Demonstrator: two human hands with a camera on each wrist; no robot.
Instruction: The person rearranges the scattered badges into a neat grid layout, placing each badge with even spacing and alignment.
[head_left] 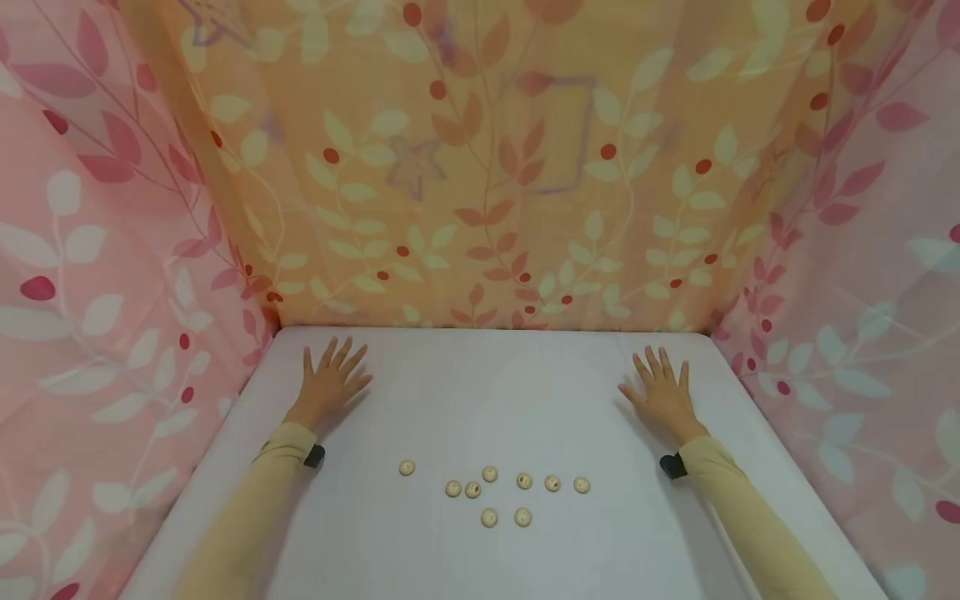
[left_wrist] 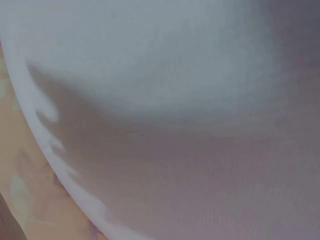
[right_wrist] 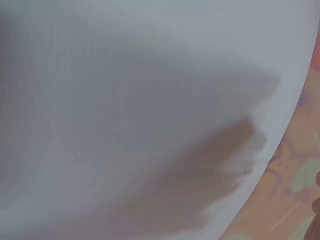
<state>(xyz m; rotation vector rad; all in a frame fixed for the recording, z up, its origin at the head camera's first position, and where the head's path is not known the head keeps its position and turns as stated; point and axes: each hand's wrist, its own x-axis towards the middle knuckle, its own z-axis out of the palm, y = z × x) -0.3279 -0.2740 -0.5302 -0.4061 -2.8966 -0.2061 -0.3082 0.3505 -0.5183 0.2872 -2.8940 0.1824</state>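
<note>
Both hands are spread flat over the white table, fingers straight and apart, holding nothing. In the head view the left hand (head_left: 328, 387) is at the table's far left part, and the right hand (head_left: 663, 396) mirrors it on the far right. Between the forearms, nearer the person, lie several small round beige discs (head_left: 489, 517), some with a dark mark on top. Leftmost is a lone disc (head_left: 407, 467), the one closest to the left hand; the rightmost disc (head_left: 582, 485) is closest to the right hand. Each wrist view shows mainly hand shadow on the cloth.
A white cloth covers the table (head_left: 480, 392). Behind its far edge hangs an orange leaf-patterned curtain (head_left: 480, 208), with a pink curtain (head_left: 97, 292) on the left and another pink curtain (head_left: 847, 292) on the right. Dark wrist cameras (head_left: 673, 466) sit under the beige sleeves (head_left: 750, 508).
</note>
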